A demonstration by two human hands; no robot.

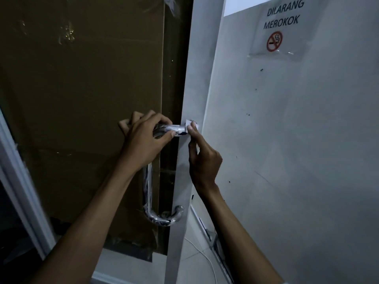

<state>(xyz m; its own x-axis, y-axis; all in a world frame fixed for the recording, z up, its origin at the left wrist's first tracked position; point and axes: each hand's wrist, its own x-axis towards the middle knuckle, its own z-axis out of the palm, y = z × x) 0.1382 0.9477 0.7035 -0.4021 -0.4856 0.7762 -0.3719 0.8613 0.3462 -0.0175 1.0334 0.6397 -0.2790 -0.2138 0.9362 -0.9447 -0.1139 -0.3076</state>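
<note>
A chrome U-shaped pull handle (148, 185) is fixed to a glass door, with thin plastic wrap along it. My left hand (146, 140) grips the handle's upper bend. My right hand (202, 156) pinches a small white piece (189, 125) of wrap or tape at the handle's top mount, where it meets the grey door frame (185, 95). The handle's lower curve (164, 217) is bare of hands.
Brown cardboard (82, 89) covers the glass behind the handle. A grey wall (287, 150) to the right carries a no-smoking sign (280, 27). A white cable (205, 257) lies on the tiled floor below. A white frame (22, 181) runs at the left.
</note>
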